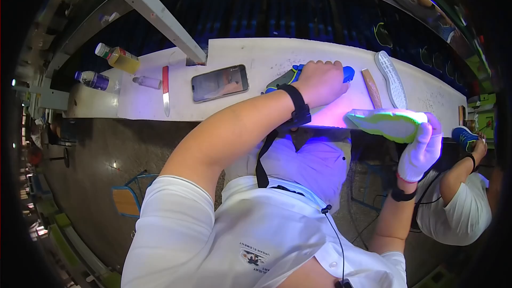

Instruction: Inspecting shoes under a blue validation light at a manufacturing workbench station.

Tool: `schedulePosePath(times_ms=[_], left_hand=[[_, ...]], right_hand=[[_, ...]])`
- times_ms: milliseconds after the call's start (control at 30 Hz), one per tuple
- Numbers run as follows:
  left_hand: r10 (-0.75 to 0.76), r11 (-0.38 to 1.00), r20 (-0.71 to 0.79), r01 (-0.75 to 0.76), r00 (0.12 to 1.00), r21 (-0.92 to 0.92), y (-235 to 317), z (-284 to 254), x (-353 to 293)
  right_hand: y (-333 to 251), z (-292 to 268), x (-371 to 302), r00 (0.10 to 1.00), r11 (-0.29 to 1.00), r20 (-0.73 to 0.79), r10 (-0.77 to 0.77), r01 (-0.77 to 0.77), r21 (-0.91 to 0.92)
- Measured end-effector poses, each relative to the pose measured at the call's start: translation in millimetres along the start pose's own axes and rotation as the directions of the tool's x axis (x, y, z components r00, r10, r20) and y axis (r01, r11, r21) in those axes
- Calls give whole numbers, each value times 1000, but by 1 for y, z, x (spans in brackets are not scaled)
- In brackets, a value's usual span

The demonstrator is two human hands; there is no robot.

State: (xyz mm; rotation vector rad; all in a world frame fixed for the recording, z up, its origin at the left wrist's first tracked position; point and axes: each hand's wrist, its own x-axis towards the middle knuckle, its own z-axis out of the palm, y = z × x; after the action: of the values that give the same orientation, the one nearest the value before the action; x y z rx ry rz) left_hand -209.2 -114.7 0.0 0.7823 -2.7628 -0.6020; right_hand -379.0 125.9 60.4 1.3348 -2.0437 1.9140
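My left hand (322,82) is bare and lies over a blue and dark grey shoe upper (281,81) with yellow-green trim, its fingers curled round it. Much of the shoe is hidden under the hand and wrist. On the right, my right hand (421,152) wears a white glove and grips a shoe sole (386,124) by one end. The sole is pale with a bright green rim, held at the front edge of the white work table (256,58). Purple-blue light falls between the two hands.
On the table's right lie a wooden-handled tool (372,88) and a white sole (391,79). To the left are a phone (220,83), a red-handled knife (166,90) and several bottles (124,60). A metal post (154,16) slants behind. A co-worker's hand (479,149) holds a blue shoe (464,138).
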Motion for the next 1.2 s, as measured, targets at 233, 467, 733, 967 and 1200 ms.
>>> schedulePosePath(times_ms=[233, 467, 733, 967, 1200], left_hand=[[156, 874, -536, -368, 830, -316, 27, -40, -45], [78, 736, -537, -412, 840, -537, 31, -24, -91], [262, 752, -628, -563, 733, -342, 35, -54, -111], [235, 687, -499, -506, 834, -521, 41, -56, -139], [-101, 466, -503, -406, 858, -786, 60, -22, -153]], right_hand=[[7, 10, -41, 970, 859, 91, 226, -243, 451], [-6, 24, -32, 945, 796, 153, 290, -327, 509], [-37, 64, -39, 821, 677, 530, 211, -514, 527], [-48, 84, -54, 877, 644, 448, 175, -446, 621], [-51, 92, -64, 900, 670, 417, 129, -389, 633]])
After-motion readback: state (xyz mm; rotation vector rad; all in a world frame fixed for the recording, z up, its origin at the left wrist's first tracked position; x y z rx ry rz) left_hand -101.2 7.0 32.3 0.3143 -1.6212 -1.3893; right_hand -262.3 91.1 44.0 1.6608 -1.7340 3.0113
